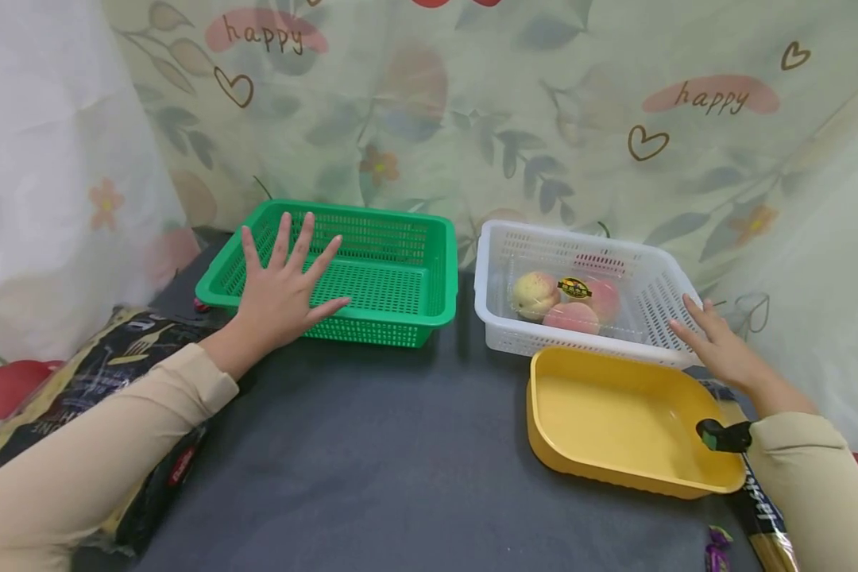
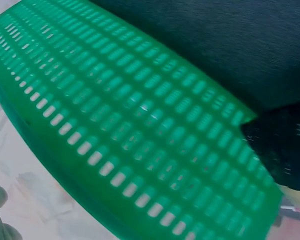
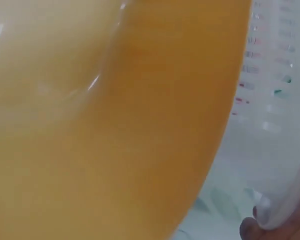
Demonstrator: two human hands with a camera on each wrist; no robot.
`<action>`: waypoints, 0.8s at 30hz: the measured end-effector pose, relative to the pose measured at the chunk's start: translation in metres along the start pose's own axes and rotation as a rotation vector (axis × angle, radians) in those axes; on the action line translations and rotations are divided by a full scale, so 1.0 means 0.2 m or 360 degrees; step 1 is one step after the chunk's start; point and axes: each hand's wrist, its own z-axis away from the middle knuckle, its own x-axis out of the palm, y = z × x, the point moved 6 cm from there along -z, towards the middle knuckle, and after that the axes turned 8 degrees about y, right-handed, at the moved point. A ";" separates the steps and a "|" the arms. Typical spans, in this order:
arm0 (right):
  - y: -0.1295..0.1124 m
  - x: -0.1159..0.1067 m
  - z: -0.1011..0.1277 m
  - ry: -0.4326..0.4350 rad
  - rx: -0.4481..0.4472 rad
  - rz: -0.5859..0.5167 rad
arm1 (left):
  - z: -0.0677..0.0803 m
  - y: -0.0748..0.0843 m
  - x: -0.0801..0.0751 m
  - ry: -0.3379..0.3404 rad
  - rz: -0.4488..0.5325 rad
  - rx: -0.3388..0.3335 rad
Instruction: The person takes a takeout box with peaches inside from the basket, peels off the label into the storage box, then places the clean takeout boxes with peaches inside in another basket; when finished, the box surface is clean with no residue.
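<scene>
My left hand (image 1: 277, 290), fingers spread wide, is over the front left of a green plastic basket (image 1: 436, 318), overlapping its rim in the head view. The basket has slotted sides and nothing in it. My right hand (image 1: 729, 353) reaches to the right end of a white plastic basket (image 1: 500, 330), its fingers extended. In the right wrist view, fingertips (image 3: 250, 229) lie right at the white rim. Inside the white basket is a clear pack of peaches (image 1: 572, 316) with a black and yellow label. A yellow plastic tub (image 1: 615, 421) stands in front, below my right wrist.
A large black and gold bag (image 1: 136, 342) lies at the left under my forearm. Another dark packet (image 1: 765, 516) lies at the right, partly behind the tub, near a purple wrapped candy (image 1: 717, 548). Printed curtains (image 1: 415, 119) hang behind the dark tabletop (image 1: 372, 445).
</scene>
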 end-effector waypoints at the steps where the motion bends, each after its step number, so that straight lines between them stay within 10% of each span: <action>1: 0.01 0.00 -0.01 -0.0019 0.0018 -0.0046 | -0.01 0.01 0.00 -0.0011 0.0006 -0.0005; 15: 0.17 0.01 -0.03 0.0147 0.0262 -0.0523 | -0.15 0.13 0.05 -0.0195 0.0127 -0.0146; 24: 0.18 0.03 -0.03 0.0204 0.0317 -0.0541 | -0.30 0.28 0.10 -0.0540 0.0585 -0.0342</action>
